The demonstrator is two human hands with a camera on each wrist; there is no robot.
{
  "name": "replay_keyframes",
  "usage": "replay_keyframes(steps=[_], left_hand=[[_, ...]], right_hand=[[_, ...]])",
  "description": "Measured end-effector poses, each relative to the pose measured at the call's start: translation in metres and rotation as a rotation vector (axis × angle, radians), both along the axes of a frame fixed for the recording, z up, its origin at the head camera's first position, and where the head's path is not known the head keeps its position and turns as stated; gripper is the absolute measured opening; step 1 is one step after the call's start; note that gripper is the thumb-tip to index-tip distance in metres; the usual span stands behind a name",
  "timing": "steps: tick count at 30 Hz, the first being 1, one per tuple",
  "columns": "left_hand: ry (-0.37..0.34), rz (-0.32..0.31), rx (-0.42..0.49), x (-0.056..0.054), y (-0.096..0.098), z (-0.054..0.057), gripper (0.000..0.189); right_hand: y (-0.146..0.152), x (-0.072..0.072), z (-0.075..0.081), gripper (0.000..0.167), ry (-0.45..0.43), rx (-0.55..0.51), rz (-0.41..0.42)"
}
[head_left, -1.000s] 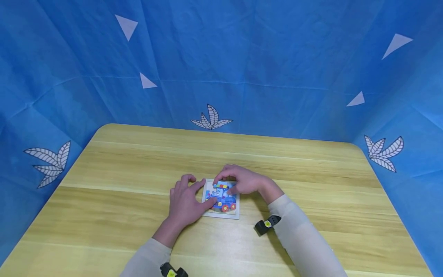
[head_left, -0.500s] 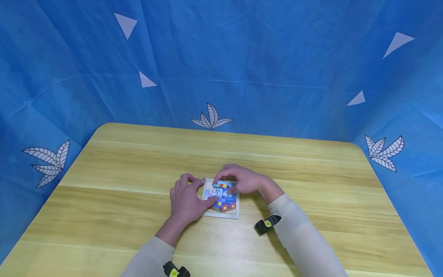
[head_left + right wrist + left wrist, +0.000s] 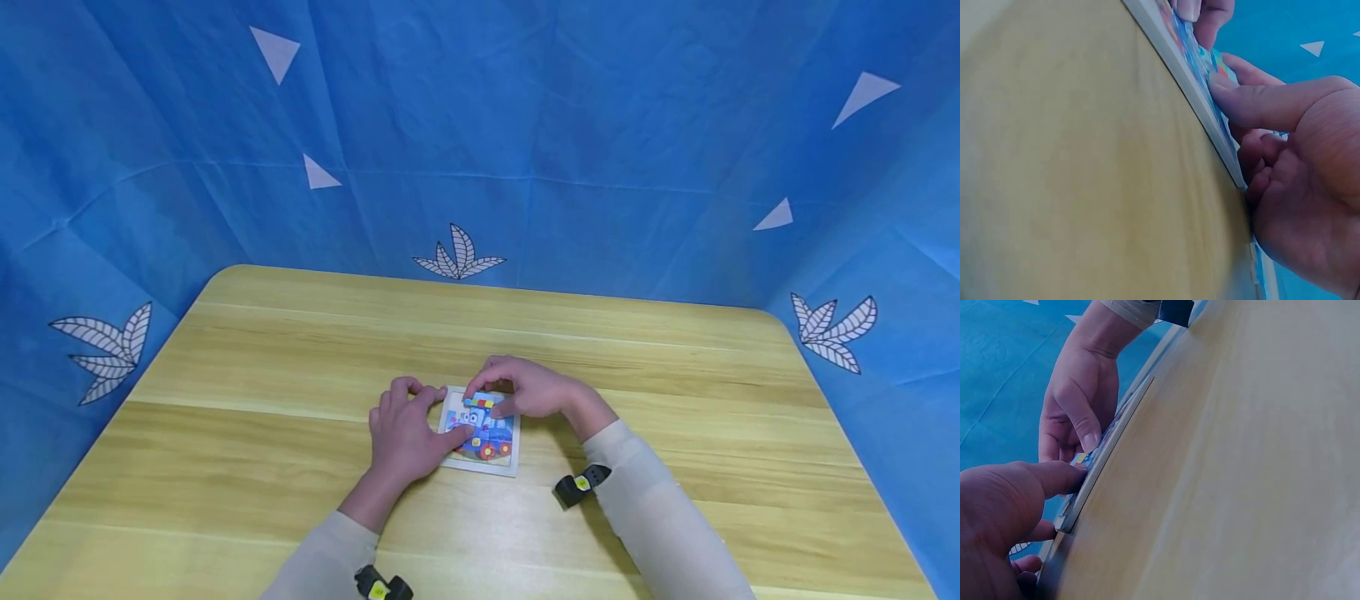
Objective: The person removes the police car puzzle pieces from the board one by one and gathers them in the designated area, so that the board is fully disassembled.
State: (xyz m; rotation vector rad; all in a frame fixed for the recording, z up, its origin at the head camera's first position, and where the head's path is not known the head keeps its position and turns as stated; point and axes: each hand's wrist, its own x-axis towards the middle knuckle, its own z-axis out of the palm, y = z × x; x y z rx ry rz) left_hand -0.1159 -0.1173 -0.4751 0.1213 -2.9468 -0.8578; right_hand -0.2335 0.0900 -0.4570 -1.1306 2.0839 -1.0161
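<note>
A small jigsaw puzzle (image 3: 489, 456) in a white frame, printed with a blue cartoon vehicle with red wheels, lies flat on the table. My left hand (image 3: 402, 433) is at its left side, the straight thumb pressing on the picture and the index fingertip at the frame's upper left corner. Over the top part, my right hand (image 3: 534, 390) pinches a puzzle piece (image 3: 480, 402) with a coloured stripe between thumb and index finger. In the right wrist view this piece (image 3: 1222, 66) stands tilted above the picture. The right hand's other fingers curl beyond the frame's edge.
The wooden table (image 3: 285, 350) spreads wide around the puzzle. A blue curtain (image 3: 600, 125) with white triangles and leaf prints hangs behind the table and at both sides. Black wrist straps (image 3: 577, 485) sit over the pale sleeves (image 3: 660, 508).
Compared with a second ago, my left thumb and forearm have shifted slightly to the right. The right hand stays at the striped piece almost without moving.
</note>
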Motion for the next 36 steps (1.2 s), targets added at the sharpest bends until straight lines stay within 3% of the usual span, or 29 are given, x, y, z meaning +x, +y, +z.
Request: replay_keyframes(steps=[9, 36], left_hand=[[0.002, 0.002, 0.001, 0.0009, 0.0000, -0.0007, 0.073], [0.016, -0.029, -0.020, 0.0026, -0.0016, -0.0008, 0.077]], right_hand=[[0.0036, -0.0034, 0.0066, 0.051, -0.031, 0.023, 0.059], [0.0024, -0.0037, 0.0031, 0.043, -0.014, 0.015, 0.051]])
